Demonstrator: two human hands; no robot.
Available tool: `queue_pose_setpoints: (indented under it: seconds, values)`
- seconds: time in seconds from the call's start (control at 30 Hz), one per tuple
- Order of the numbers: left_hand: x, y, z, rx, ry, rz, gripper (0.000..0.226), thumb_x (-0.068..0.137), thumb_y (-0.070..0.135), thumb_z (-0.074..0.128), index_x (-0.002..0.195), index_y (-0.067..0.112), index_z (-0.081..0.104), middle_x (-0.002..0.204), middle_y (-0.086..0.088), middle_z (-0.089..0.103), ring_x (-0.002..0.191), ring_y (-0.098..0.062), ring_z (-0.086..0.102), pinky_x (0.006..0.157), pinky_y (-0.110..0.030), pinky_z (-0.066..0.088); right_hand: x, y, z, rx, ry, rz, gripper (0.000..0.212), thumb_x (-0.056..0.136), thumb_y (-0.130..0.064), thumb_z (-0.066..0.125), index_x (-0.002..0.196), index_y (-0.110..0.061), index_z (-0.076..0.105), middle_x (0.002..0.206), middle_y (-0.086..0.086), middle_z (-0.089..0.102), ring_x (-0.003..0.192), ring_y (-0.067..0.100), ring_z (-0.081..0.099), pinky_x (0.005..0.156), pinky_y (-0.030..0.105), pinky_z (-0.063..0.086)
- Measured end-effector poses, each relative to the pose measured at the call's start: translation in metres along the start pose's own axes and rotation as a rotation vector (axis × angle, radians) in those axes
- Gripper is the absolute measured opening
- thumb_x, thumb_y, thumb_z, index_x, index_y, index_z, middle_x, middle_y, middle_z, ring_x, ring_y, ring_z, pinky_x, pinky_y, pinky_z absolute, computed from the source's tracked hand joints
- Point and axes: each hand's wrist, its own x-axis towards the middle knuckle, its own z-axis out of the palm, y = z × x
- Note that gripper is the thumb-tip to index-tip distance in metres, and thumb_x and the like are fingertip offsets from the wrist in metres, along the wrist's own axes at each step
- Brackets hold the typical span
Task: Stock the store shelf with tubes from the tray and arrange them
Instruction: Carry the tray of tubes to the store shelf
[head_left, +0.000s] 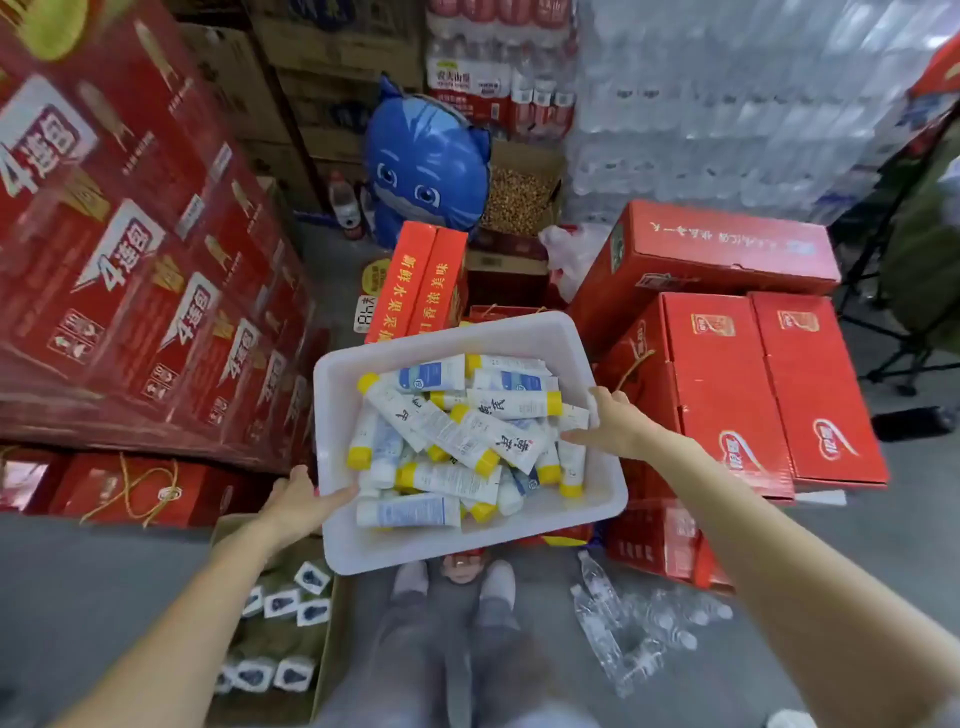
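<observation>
A white plastic tray (524, 338) sits in front of me above my feet, filled with several white tubes (467, 441) that have yellow or white caps and lie in a loose heap. My left hand (301, 501) grips the tray's left rim near the front corner, thumb over the edge. My right hand (613, 423) holds the right rim, with fingers reaching inside over the tubes at that side. No store shelf is visible.
Red cartons (737, 374) are stacked to the right and behind the tray. A wall of red boxes (130, 249) stands on the left. A blue foil balloon (426, 161) and packs of bottled water (727, 104) stand behind. Loose water bottles (613, 623) lie by my feet.
</observation>
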Motion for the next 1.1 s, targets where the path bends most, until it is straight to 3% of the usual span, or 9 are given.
queue_pose_setpoints:
  seconds: [0.2,0.33,0.43,0.57,0.7,0.8,0.93,1.1]
  values:
    - [0.026,-0.001,0.025,-0.217,-0.021,-0.028,0.100,0.079,0.048,0.071,0.150,0.010,0.012,0.151,-0.017,0.030,0.135,-0.032,0.034,0.107,-0.044,0.035,0.029,-0.001,0.022,0.260,0.113,0.113,0.098,0.079,-0.048,0.072,0.151,-0.012,0.016,0.151,0.016,0.023,0.139,0.033,0.027,0.110,0.045,0.032]
    - [0.043,0.002,0.026,-0.270,0.144,0.011,0.091,0.078,0.040,0.074,0.148,0.012,0.023,0.144,-0.016,0.038,0.127,-0.032,0.043,0.101,-0.045,0.041,0.049,0.002,0.033,0.267,0.280,0.164,0.098,0.076,-0.049,0.074,0.149,-0.011,0.021,0.148,0.015,0.029,0.138,0.032,0.028,0.110,0.049,0.030]
    - [0.056,0.009,0.022,-0.310,0.208,-0.030,0.090,0.082,0.040,0.071,0.149,0.012,0.019,0.148,-0.015,0.030,0.129,-0.034,0.040,0.100,-0.044,0.038,0.062,0.002,0.038,0.337,0.288,0.195,0.099,0.072,-0.048,0.077,0.147,-0.012,0.025,0.146,0.013,0.031,0.135,0.031,0.032,0.108,0.050,0.033]
    - [0.074,0.002,0.021,-0.415,0.101,-0.149,0.096,0.079,0.047,0.071,0.150,0.014,0.014,0.149,-0.012,0.032,0.130,-0.034,0.041,0.101,-0.048,0.039,0.075,0.002,0.041,0.377,0.293,0.253,0.102,0.067,-0.049,0.080,0.145,-0.012,0.026,0.142,0.013,0.035,0.132,0.031,0.037,0.105,0.052,0.037]
    - [0.080,-0.002,0.024,-0.529,0.049,-0.145,0.072,0.080,0.038,0.073,0.135,0.008,0.037,0.127,-0.008,0.054,0.112,-0.028,0.055,0.085,-0.039,0.045,0.086,0.002,0.040,0.388,0.288,0.272,0.101,0.069,-0.043,0.080,0.146,-0.013,0.022,0.143,0.013,0.033,0.134,0.031,0.034,0.107,0.049,0.034]
    - [0.084,0.000,0.015,-0.565,0.054,-0.113,0.050,0.079,0.038,0.074,0.118,0.008,0.060,0.112,-0.009,0.066,0.101,-0.026,0.062,0.082,-0.037,0.048,0.090,0.001,0.040,0.396,0.320,0.311,0.095,0.068,-0.045,0.080,0.141,-0.014,0.029,0.138,0.013,0.038,0.130,0.030,0.037,0.106,0.048,0.036]
    - [0.090,0.006,0.001,-0.720,0.061,-0.124,0.034,0.082,0.032,0.073,0.106,0.011,0.063,0.094,-0.004,0.067,0.084,-0.017,0.062,0.072,-0.032,0.049,0.085,-0.002,0.047,0.466,0.376,0.384,0.087,0.068,-0.048,0.080,0.135,-0.011,0.038,0.134,0.011,0.043,0.128,0.031,0.040,0.106,0.047,0.037]
    - [0.095,0.013,-0.015,-0.775,-0.088,-0.177,0.040,0.080,0.036,0.073,0.110,0.018,0.056,0.098,-0.001,0.061,0.091,-0.017,0.057,0.089,-0.037,0.047,0.070,0.008,0.062,0.796,0.365,0.457,0.078,0.056,-0.053,0.084,0.114,-0.008,0.057,0.112,0.007,0.063,0.107,0.026,0.059,0.094,0.043,0.049]
